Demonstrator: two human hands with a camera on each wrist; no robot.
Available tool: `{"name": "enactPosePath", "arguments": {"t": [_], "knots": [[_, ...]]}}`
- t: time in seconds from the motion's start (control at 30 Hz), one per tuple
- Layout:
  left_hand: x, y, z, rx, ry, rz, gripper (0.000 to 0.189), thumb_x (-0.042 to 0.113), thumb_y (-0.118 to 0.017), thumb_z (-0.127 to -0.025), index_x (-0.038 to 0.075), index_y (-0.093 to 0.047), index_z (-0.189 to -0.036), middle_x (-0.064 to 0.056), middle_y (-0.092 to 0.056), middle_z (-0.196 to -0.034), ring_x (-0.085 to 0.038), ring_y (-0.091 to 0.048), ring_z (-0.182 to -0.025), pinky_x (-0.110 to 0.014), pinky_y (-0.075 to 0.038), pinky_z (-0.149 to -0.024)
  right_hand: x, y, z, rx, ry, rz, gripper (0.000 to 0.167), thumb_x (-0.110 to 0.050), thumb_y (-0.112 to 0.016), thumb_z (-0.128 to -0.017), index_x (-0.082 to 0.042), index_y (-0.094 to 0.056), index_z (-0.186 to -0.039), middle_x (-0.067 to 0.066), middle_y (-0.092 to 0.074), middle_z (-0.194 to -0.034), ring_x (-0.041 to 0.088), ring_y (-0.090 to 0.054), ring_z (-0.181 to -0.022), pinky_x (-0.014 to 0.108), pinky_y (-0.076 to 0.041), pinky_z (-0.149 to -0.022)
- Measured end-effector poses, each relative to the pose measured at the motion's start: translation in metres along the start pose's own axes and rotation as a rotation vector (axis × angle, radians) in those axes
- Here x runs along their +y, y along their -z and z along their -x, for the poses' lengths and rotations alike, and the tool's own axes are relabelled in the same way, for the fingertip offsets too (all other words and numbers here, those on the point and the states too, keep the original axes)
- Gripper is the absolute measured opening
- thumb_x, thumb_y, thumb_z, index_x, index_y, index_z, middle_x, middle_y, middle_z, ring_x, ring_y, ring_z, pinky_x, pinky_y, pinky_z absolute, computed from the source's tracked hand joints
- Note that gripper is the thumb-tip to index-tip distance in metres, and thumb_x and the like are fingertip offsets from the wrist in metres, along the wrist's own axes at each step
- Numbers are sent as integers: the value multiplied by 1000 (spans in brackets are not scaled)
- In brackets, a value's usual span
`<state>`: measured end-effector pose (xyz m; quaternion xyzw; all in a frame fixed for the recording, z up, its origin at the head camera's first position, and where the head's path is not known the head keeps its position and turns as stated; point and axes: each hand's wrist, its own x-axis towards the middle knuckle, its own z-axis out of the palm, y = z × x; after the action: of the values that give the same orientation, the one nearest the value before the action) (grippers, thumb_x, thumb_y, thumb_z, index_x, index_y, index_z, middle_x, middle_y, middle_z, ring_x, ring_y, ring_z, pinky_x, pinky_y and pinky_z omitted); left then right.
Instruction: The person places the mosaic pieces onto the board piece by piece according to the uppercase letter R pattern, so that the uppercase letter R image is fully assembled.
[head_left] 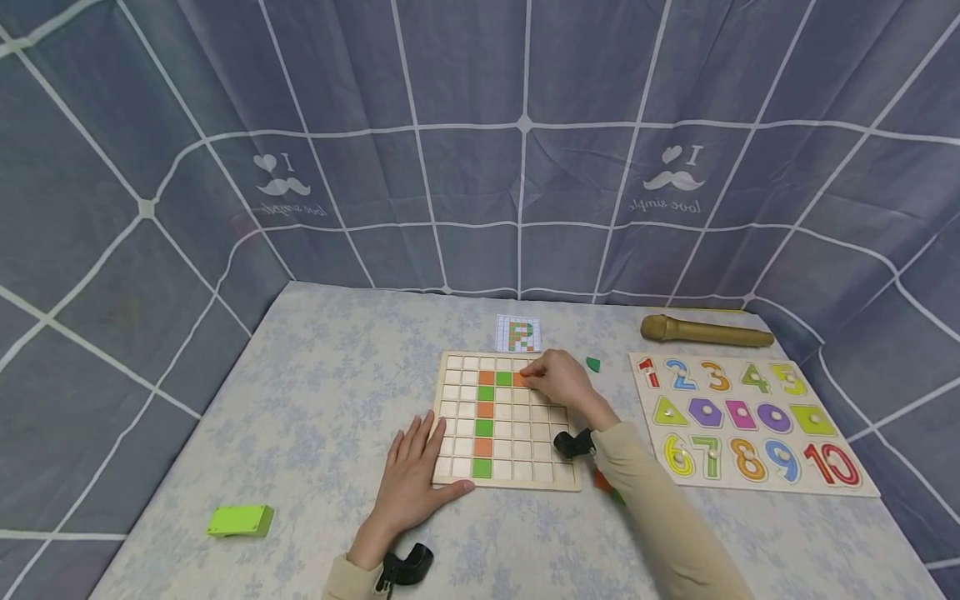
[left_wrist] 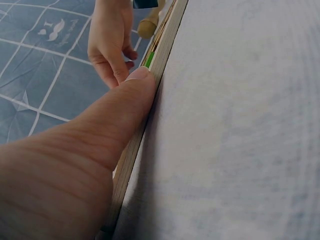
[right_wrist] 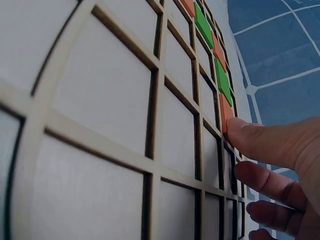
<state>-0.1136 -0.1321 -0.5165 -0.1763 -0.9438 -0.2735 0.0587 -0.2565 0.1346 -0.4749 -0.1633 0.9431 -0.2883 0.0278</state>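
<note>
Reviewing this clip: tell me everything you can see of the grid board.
The grid board is pale and wood-looking, with raised strips dividing it into shallow square cells inside a plain frame. It lies flat on the table. Orange and green tiles alternate down its third column from the left, with two more beside the topmost; many cells are bare. The left hand rests at its lower-left edges; the right hand touches an orange tile and hides part of the upper right.

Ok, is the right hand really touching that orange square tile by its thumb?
Touching. The right wrist view shows the right hand with its thumb tip against the orange square tile, no gap between.
</note>
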Motion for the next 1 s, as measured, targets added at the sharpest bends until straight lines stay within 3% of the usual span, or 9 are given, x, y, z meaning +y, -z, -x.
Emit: {"name": "enactPosePath", "arguments": {"t": [0.2, 0.37, 0.57, 1.0], "knots": [[0, 0, 0, 6, -4, 5, 97, 61, -63, -80, 0, -31, -148, -20, -23, -152, -38, -15, -140, -55, -10, -109, 6, 5, 7, 3, 59, -81, 19, -18, -70, -88, -9, -75, -104, 1, -64, -92, 15, -55, -75, 32, -45, -64], [1, 0, 0, 4, -4, 3, 97, 61, -64, -80, 1, -30, -148, -20, -22, -153, -38, -15, -140, -54, -10, -110, 17, 16, 17, 78, 49, -161, 19, -19, -70, -89, -7, -75, -102, 3, -65, -91, 16, -52, -66, 33, -43, -56], [1, 2, 0, -2, -1, 4, 96, 61, -63, -81, 1, -30, -148, -20, -22, -153, -38, -14, -140, -54, -10, -110, 30, 29, 29, 141, 31, -167, 18, -18, -72, -86, -6, -76, -99, 4, -67, -90, 18, -55, -72, 33, -44, -59], [0, 1, 0, 14, -10, 3, 96, 60, -65, -80, 0, -31, -148, -20, -23, -152, -39, -16, -140, -55, -10, -109, 46, 41, 54, 81, -50, -143, 18, -20, -73, -86, -7, -76, -98, 3, -67, -92, 19, -57, -81, 32, -46, -63]]}}
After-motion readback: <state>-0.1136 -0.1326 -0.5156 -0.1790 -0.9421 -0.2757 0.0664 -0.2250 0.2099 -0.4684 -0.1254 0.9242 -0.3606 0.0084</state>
